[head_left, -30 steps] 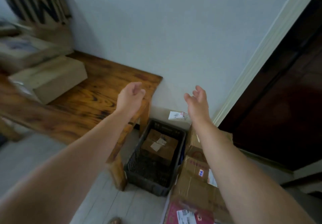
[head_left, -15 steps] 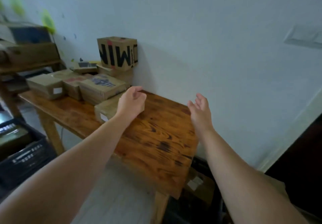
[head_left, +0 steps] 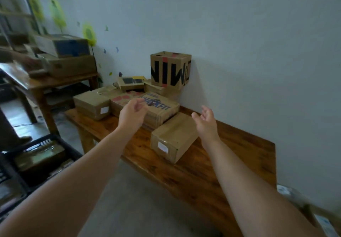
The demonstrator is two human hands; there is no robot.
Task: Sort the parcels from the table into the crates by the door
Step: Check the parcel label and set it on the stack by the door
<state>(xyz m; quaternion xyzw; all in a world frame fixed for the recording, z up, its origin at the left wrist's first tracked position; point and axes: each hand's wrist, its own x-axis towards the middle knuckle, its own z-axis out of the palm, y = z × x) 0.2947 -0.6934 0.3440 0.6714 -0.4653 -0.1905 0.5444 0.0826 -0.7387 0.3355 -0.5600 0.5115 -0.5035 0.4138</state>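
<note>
Several cardboard parcels sit on a wooden table (head_left: 212,174) against the wall. Nearest is a plain brown parcel (head_left: 173,137) with a white label on its end. Behind it lies a parcel with blue print (head_left: 162,109), a red-dotted parcel (head_left: 120,101), a plain parcel (head_left: 91,103) at the left and a tall box with black letters (head_left: 169,69) at the back. My left hand (head_left: 132,115) hovers over the printed parcel, fingers loosely curled, holding nothing. My right hand (head_left: 206,121) is open, palm facing left, just right of the nearest parcel and apart from it.
A black crate (head_left: 55,144) with parcels inside stands on the floor at the lower left. A second wooden table (head_left: 46,83) at the left carries more boxes. More parcels (head_left: 313,212) lie at the lower right edge. The wall runs behind the table.
My view has swung left from the crate by the door to the table. Both hands have come nearer the parcels, the nearest parcel now lying between them.
</note>
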